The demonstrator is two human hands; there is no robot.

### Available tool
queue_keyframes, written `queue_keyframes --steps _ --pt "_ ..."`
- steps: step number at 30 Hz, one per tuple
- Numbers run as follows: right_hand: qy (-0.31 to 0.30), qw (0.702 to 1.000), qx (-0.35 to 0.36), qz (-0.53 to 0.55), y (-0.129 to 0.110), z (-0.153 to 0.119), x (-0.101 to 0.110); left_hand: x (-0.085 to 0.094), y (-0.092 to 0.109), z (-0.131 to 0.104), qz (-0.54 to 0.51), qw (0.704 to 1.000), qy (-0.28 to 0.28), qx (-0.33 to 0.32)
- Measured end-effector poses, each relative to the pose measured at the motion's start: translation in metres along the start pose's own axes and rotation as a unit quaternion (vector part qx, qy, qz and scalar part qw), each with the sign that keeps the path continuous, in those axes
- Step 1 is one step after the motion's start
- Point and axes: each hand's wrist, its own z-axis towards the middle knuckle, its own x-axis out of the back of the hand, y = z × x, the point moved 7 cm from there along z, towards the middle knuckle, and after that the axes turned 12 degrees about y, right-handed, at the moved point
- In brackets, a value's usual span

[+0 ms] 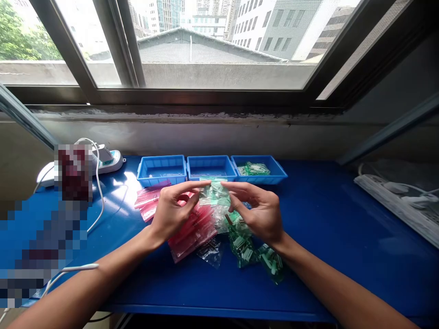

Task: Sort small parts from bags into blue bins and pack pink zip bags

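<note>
Between my two hands is a small clear green-tinted plastic bag (pixel 216 193), raised above the table. My left hand (pixel 176 203) pinches its left edge with thumb and index finger. On the right edge, my right hand (pixel 257 208) grips the bag the same way. Red plastic bags (pixel 192 233) lie in a pile below my left hand. Filled green bags (pixel 242 246) with light pieces inside lie under my right hand, and another green bag (pixel 272 264) rests by my right wrist. A clear bag (pixel 211 252) with small dark metal pieces lies between the piles.
Three blue bins stand along the back: a left bin (pixel 162 180), a middle bin (pixel 211 160) and a right bin (pixel 274 179) holding green bags (pixel 257 169). A power strip (pixel 113 162) with white cables sits at left. Another strip (pixel 394 205) lies at right, below the window.
</note>
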Motion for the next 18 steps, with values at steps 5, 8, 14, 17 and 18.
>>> queue_keyframes --steps 5,8,14,17,18 --pt "-0.001 1.0 0.022 -0.001 -0.0006 -0.0029 0.001 -0.0006 0.0051 0.0006 -0.004 1.0 0.005 -0.024" --pt "0.0 1.0 0.024 0.002 -0.0014 -0.0029 0.001 -0.0012 0.0066 0.0003 -0.002 1.0 0.001 -0.029" --pt "0.007 0.999 0.029 -0.014 -0.0033 0.0001 0.0024 0.0003 0.0057 0.0006 0.007 0.999 -0.001 -0.032" --pt "0.009 0.999 0.023 -0.023 -0.0054 0.0027 0.0022 0.0003 0.006 0.0016 0.015 0.999 -0.002 -0.032" --pt "0.002 1.0 0.013 -0.018 -0.0055 0.0033 0.0009 -0.0001 0.0056 0.0017 0.016 1.0 -0.004 -0.026"
